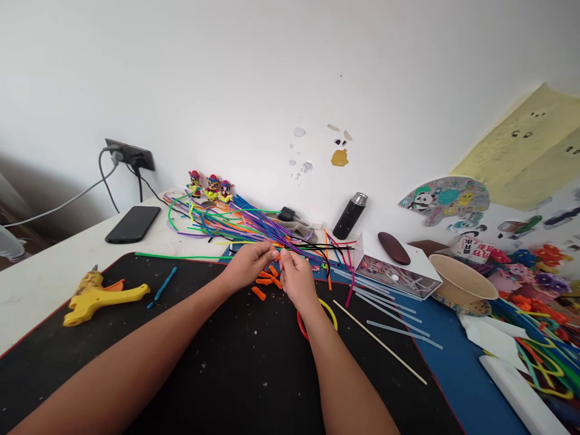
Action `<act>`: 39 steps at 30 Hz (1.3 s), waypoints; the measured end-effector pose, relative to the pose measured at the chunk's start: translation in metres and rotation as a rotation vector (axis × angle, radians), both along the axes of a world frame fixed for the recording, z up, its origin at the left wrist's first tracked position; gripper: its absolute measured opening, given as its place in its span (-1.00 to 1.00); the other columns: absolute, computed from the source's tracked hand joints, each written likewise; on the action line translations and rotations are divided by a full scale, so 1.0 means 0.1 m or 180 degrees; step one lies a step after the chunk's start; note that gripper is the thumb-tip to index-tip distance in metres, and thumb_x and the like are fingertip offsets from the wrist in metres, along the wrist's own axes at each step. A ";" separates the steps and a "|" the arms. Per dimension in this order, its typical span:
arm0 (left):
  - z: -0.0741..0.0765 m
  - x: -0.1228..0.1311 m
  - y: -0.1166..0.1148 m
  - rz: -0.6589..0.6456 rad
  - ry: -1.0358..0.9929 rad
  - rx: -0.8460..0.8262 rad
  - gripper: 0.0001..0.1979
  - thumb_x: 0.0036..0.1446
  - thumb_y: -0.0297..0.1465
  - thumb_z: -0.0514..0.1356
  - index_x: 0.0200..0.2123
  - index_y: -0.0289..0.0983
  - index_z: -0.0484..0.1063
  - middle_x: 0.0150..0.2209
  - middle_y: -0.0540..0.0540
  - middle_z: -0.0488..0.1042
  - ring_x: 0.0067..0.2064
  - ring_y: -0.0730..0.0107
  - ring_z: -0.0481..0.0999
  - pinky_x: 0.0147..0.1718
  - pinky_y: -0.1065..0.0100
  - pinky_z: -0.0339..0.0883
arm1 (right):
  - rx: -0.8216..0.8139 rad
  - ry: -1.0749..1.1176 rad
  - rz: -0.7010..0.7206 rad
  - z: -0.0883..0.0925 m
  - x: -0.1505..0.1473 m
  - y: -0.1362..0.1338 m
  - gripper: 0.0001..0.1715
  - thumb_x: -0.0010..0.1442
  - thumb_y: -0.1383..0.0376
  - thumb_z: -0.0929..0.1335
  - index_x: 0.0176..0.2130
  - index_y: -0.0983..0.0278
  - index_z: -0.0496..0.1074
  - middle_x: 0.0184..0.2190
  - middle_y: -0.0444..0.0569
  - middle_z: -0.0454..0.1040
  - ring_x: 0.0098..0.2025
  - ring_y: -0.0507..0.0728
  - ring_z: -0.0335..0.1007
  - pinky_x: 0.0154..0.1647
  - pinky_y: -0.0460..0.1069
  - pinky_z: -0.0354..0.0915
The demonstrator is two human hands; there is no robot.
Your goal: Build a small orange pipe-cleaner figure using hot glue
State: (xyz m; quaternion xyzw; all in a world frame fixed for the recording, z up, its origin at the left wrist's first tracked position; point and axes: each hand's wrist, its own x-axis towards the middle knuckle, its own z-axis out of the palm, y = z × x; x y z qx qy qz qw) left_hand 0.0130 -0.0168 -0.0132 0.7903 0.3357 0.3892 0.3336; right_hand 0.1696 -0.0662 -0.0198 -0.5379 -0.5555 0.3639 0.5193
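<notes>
My left hand (248,263) and my right hand (296,279) meet over the black mat (136,362), fingers pinched together on a thin black pipe cleaner (326,247) that runs off to the right. Short orange pipe cleaner pieces (265,283) lie on the mat just below my fingers. A red and yellow ring (333,314) lies partly under my right wrist. A heap of long colored pipe cleaners (235,220) is spread just behind my hands.
A yellow glue gun (97,296) and a blue stick (163,287) lie at left, a phone (133,224) behind them. At right are an open white box (399,272), clear glue sticks (389,308), a wooden skewer (380,342), a paper bowl (460,284), a black bottle (350,215).
</notes>
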 end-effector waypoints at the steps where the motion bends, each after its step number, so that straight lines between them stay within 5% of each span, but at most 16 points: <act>1: -0.01 0.01 0.00 0.0030 0.0023 0.0042 -0.63 0.38 -0.17 0.04 -0.44 -0.23 0.33 -0.54 0.08 0.27 -0.47 0.42 0.26 -0.42 0.39 0.15 | -0.0025 0.0081 0.0017 0.00 0.01 0.00 -0.41 0.37 -0.16 0.27 -0.48 0.17 0.22 -0.74 -0.28 0.11 -0.71 0.01 0.06 -0.67 -0.07 -0.03; 13: -0.06 -0.10 0.08 -0.0055 0.1076 0.1169 -0.74 0.46 -0.32 0.05 -0.08 -0.22 0.53 -0.23 -0.11 0.64 -0.24 0.27 0.61 -0.24 0.36 0.33 | -0.0137 0.0490 0.0100 0.07 0.00 -0.03 -0.39 0.32 -0.16 0.34 -0.52 0.18 0.20 -0.79 -0.33 0.06 -0.79 -0.06 -0.02 -0.75 -0.11 -0.08; 39: -0.09 -0.08 0.06 0.0040 0.0950 0.1101 -0.66 0.45 -0.28 0.04 -0.35 -0.22 0.48 -0.47 -0.05 0.47 -0.43 0.32 0.42 -0.40 0.36 0.09 | -0.0231 0.0547 0.0195 0.05 -0.03 -0.02 -0.32 0.27 -0.26 0.34 -0.52 0.18 0.18 -0.80 -0.33 0.03 -0.79 -0.06 -0.05 -0.75 -0.10 -0.09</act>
